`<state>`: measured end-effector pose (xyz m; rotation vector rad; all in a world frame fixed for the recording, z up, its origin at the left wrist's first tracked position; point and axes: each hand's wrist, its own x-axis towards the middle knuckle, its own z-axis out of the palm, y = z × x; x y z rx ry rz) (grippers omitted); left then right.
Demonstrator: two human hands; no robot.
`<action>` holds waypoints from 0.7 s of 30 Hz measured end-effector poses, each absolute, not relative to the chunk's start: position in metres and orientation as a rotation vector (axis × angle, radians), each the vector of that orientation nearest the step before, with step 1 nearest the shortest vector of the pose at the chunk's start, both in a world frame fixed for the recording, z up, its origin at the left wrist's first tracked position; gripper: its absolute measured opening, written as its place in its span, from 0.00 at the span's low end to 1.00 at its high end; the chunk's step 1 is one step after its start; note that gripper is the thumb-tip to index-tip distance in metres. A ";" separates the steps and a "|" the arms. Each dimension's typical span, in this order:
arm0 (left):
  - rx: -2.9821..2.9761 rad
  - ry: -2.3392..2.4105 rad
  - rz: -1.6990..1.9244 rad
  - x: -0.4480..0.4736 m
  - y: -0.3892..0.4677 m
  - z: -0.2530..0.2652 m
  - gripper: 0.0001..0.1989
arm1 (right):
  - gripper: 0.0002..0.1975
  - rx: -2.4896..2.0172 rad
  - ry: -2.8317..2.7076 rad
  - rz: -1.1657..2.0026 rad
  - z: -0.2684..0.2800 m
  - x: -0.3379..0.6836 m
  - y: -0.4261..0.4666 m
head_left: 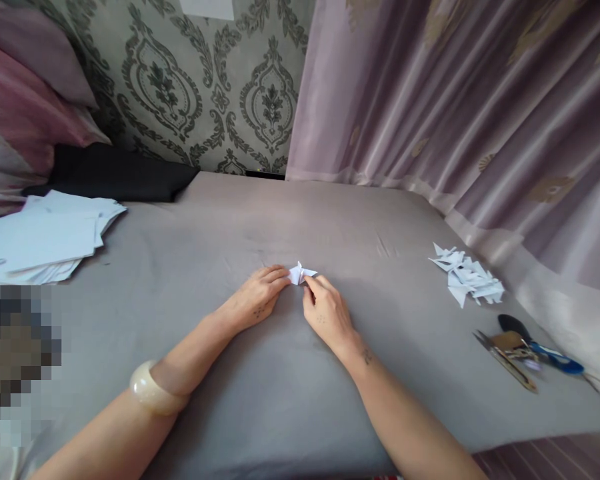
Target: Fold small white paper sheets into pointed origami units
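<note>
A small white origami crane (296,275), with pointed wings and an upright tip, is between my two hands at the middle of the grey cloth surface (300,227). My left hand (264,295) grips its left end, with the fingertips closed over the paper. On the other side, my right hand (327,307) pinches the lower right part between thumb and forefinger. The undersides of the fingers and part of the paper are hidden. A cream bangle (155,393) circles my left forearm.
White folded paper figures (473,279) lie heaped at the right. Nearer sit small snips (507,360) and blue-handled scissors (555,357). At the left are stacked white sheets (45,233) and a black folded cloth (125,173). Curtains (380,100) border the back right.
</note>
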<state>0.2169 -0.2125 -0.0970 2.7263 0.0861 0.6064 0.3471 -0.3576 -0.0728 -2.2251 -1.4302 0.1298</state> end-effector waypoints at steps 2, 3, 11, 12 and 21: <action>2.800 0.154 0.602 0.218 -0.215 -0.096 0.16 | 0.16 -2.244 -1.441 0.138 -0.073 0.347 -0.358; 2.827 0.184 0.594 0.218 -0.217 -0.094 0.15 | 0.16 -2.259 -1.445 0.138 -0.073 0.347 -0.358; 2.923 0.226 0.480 0.223 -0.234 -0.079 0.19 | 0.16 -2.209 -1.519 0.126 -0.075 0.350 -0.357; 2.924 0.230 0.457 0.223 -0.235 -0.079 0.19 | 0.17 -2.205 -1.525 0.144 -0.075 0.350 -0.356; 2.883 0.226 0.405 0.224 -0.235 -0.081 0.18 | 0.21 -2.296 -1.706 0.169 -0.063 0.343 -0.356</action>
